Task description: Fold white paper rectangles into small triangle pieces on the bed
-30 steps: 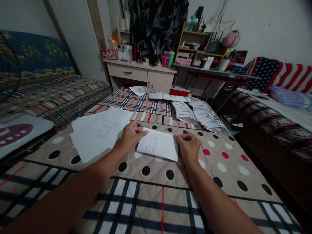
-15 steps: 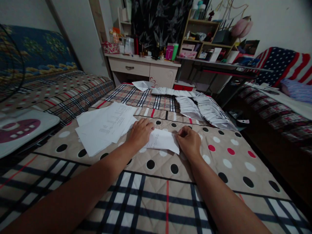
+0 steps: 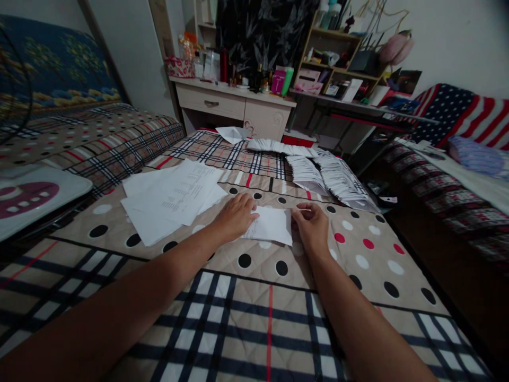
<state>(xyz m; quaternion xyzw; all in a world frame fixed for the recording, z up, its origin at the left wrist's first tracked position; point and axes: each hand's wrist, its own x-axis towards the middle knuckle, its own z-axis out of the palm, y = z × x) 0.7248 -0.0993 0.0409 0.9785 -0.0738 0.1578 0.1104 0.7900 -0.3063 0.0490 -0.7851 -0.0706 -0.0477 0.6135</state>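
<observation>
A folded sheet of white paper (image 3: 272, 225) lies on the dotted bedspread between my two hands, with faint print near its left end. My left hand (image 3: 238, 215) is closed on the paper's left end, thumb resting on top. At the right edge, my right hand (image 3: 312, 225) has curled fingers, thumb and forefinger brought together at the paper's border. To the left is a loose pile of printed sheets (image 3: 167, 199), fanned out unevenly. Beyond my right hand stand long rows of folded papers (image 3: 338, 178), packed close together.
Another folded paper (image 3: 231, 134) lies at the bed's far edge. A white folding table (image 3: 75, 183) with a magenta pattern stands at the left. Behind the bed are a cream dresser (image 3: 210, 101) and a cluttered shelf (image 3: 336, 69). A flag-patterned cover (image 3: 457, 111) is at the right.
The paper's printed side shows less now, and its upper face looks mostly blank and flatter. My left hand has shifted slightly right along it. The view has tilted a little.
</observation>
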